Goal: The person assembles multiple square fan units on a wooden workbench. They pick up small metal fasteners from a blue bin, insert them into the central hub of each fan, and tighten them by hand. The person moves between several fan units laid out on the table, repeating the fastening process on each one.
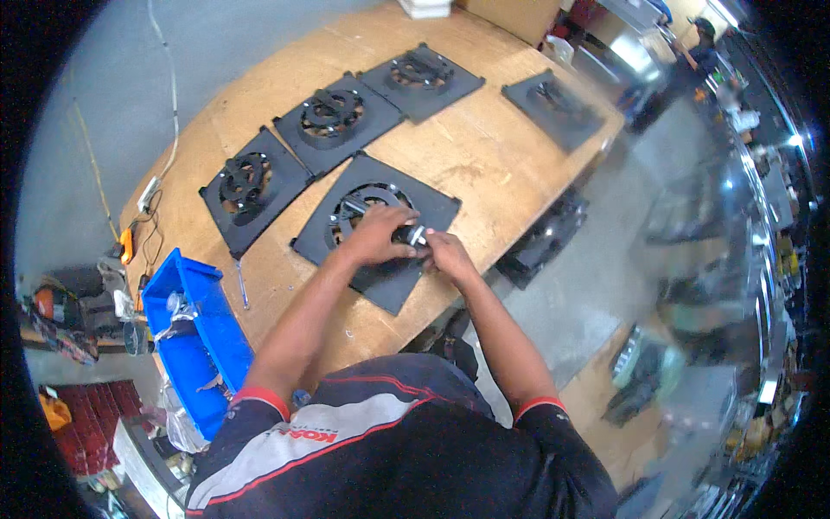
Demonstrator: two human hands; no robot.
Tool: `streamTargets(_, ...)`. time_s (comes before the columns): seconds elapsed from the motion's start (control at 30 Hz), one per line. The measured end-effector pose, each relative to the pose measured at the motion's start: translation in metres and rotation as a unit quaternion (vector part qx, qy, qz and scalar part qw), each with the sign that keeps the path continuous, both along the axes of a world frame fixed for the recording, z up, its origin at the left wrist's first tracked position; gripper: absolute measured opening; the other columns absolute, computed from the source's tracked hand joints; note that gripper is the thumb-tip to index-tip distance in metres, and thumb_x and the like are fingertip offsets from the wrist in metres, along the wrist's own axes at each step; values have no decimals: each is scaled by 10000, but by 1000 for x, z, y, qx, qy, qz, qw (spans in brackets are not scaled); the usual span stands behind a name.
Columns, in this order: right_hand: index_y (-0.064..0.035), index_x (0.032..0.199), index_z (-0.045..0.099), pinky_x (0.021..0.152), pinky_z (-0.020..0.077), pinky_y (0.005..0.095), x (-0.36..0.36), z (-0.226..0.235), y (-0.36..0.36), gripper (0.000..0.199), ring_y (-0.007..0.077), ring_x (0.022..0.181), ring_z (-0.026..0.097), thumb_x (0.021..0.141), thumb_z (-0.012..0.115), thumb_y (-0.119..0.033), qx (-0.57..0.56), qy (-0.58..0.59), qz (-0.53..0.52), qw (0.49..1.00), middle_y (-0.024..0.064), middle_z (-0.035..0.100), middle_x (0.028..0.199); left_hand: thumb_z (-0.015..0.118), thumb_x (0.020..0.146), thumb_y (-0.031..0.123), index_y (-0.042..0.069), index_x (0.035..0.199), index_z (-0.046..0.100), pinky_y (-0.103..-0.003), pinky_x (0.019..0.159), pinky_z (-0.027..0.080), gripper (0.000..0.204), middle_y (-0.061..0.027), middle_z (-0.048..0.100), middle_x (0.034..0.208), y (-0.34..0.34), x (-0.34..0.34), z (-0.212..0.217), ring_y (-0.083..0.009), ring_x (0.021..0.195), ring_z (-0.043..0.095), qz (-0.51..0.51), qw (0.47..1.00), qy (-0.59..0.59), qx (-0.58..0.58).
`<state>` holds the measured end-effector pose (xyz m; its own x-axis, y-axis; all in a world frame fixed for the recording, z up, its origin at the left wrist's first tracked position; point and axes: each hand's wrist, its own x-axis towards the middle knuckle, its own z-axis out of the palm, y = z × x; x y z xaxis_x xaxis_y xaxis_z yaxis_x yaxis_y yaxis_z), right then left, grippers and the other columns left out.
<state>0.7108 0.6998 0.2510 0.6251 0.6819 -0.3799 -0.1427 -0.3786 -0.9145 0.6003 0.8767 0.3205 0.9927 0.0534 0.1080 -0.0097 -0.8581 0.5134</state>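
Note:
A black square panel [386, 285] with a round, slotted fan-like centre lies on the wooden table in front of me. Above it, my left hand [380, 235] is closed around a dark cylindrical part [403, 234] with a white band near its end. The fingers of my right hand [450, 256] are closed at that white-banded end, and they partly hide it. What exactly the part is, I cannot make out. Behind my left hand, a black bar-like piece [354, 206] lies over the panel's round centre.
Similar black panels stand in a row behind: left [275, 177], middle [372, 125] and far [454, 82]. Another panel [558, 117] lies at the table's right edge. A screwdriver [242, 285] lies beside a blue bin [186, 337] holding clear plastic. A person [699, 56] stands far right.

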Motion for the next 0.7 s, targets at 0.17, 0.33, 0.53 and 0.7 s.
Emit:
streamTargets(0.17,-9,1042,688,843,523,482,-4,65,40,500,403,898,670,916,598,-484,-67,-488,110,863,237,690,1010,792,795,325,99,1310,604,-454,1105,388,593,-156,582,1368,-12,-95,-34,-357,1301,517,264,955,-65,-114)
streamTargets(0.33,-6,1114,647,915,526,486,-18,76,121,397,405,1065,662,855,653,-308,-176,-434,284,837,258,684,1091,753,858,264,19,1246,638,-391,984,508,473,-185,701,1158,-26,-160,-38,-310,1118,664,370,903,2,-218)
streamTargets(0.53,22,1141,628,918,525,479,-4,46,103,383,420,1038,665,808,630,-166,-90,-401,258,874,285,681,1064,727,880,167,9,1214,665,-339,945,534,375,-162,727,1119,-55,-202,-37,-221,1047,697,455,827,-67,-323)
streamTargets(0.7,21,1136,649,890,527,472,26,93,-6,449,414,992,673,740,683,-188,-159,-338,247,894,275,688,1029,730,877,115,12,1150,685,-317,883,552,295,-114,736,1042,-89,-241,-57,-174,957,700,479,794,-148,-344)
